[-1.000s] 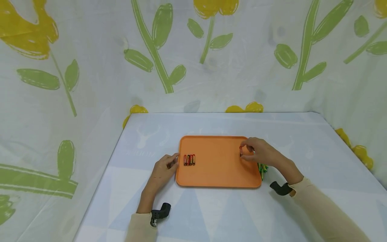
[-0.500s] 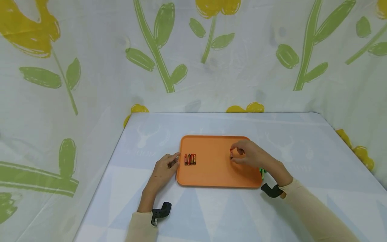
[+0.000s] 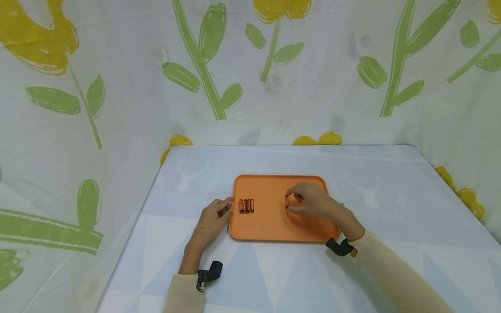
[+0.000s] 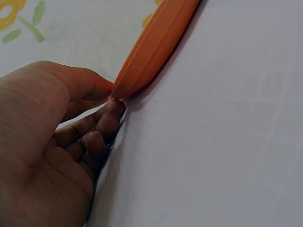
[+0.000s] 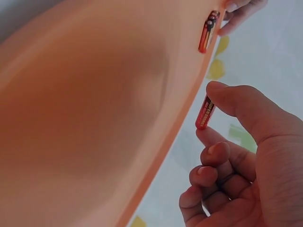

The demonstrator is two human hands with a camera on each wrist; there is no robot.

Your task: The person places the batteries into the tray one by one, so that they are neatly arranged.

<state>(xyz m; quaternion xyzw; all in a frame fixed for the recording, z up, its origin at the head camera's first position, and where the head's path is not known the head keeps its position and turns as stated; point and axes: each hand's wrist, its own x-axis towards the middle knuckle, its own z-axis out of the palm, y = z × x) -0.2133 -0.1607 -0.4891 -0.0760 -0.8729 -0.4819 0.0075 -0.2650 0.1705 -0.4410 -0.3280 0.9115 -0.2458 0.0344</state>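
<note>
An orange tray (image 3: 266,228) lies on the table. Near its left end several red-and-black batteries (image 3: 246,206) sit side by side in a row. My left hand (image 3: 210,221) is at the tray's left edge; in the left wrist view its thumb and curled fingers (image 4: 97,142) hold the rim. Over the tray, right of the row, my right hand (image 3: 313,202) pinches one battery (image 5: 206,111) by its ends between thumb and forefinger. The other right fingers (image 5: 208,175) are curled and touch nothing visible.
Beyond the tray's right edge, a bit of something green (image 3: 341,230) shows, mostly hidden behind my right arm. The table (image 3: 188,174) has a pale patterned cover, and a flower-printed curtain (image 3: 297,100) hangs behind it. Each wrist wears a black mount (image 3: 210,271).
My right hand has moved left over the tray with the battery, from its right edge toward the row. The left hand stays at the tray's edge, and the row has not moved.
</note>
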